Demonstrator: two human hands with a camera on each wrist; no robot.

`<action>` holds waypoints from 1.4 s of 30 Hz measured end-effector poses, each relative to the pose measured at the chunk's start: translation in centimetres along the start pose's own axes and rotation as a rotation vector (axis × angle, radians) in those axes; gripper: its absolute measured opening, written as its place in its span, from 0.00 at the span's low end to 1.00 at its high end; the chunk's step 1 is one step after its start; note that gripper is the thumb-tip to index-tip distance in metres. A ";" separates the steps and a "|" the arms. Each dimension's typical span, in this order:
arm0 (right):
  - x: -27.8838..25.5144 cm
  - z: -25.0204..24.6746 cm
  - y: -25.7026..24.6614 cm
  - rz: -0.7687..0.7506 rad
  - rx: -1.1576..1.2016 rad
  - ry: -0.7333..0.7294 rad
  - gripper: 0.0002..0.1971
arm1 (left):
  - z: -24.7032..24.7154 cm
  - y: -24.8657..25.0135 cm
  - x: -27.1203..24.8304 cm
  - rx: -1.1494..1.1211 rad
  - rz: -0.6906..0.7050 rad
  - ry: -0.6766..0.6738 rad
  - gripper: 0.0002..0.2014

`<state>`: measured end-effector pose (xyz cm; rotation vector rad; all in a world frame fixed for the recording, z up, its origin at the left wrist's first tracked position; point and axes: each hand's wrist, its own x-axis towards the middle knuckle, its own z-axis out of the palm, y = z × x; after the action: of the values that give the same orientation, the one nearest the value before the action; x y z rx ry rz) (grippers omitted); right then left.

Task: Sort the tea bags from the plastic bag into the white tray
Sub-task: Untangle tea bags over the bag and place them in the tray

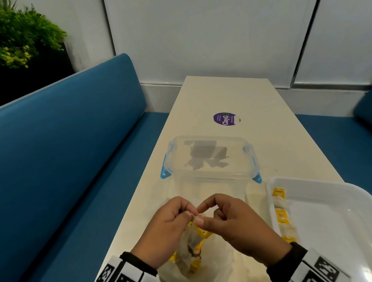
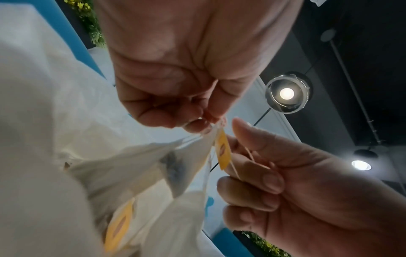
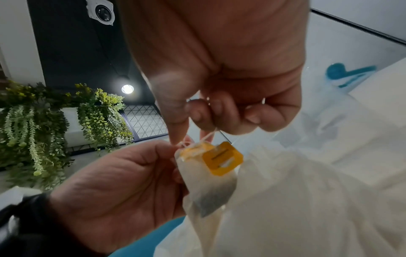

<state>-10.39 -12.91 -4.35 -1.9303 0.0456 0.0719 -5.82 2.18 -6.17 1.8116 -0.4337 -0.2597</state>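
Observation:
Both hands meet over the clear plastic bag [image 1: 199, 277] at the table's near end. My left hand [image 1: 187, 213] pinches the top of a white tea bag [image 3: 208, 184] with a yellow tag [image 3: 223, 158]. My right hand [image 1: 200, 215] pinches its thin string [image 3: 207, 136] just beside it. The tea bag [image 2: 182, 156] hangs above the plastic bag [image 2: 44, 121], where more yellow-tagged tea bags [image 1: 192, 251] lie. The white tray [image 1: 359, 229] sits to the right, with several tea bags [image 1: 282, 214] lined up along its left wall.
A clear lidded box [image 1: 208, 159] with blue clips and dark pieces inside stands just beyond the hands. Farther back lies a purple sticker [image 1: 225, 119] on the narrow cream table [image 1: 228, 93]. Blue benches [image 1: 59, 163] flank the table on both sides.

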 end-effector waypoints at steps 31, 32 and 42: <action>-0.4 -0.8 -0.2 0.029 -0.190 0.151 0.19 | -0.4 -0.3 0.4 -0.254 0.037 0.115 0.12; -0.2 -0.6 -0.5 0.011 -0.206 0.134 0.19 | -0.3 -0.3 0.3 -0.247 0.035 0.102 0.11; 0.9 0.9 0.2 -0.035 -0.363 -0.006 0.17 | -0.2 -1.2 -0.3 -0.022 0.014 0.108 0.13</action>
<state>-9.49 -12.18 -4.91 -2.2924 -0.0060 0.0664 -5.85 2.80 -7.32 1.7915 -0.3658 -0.1556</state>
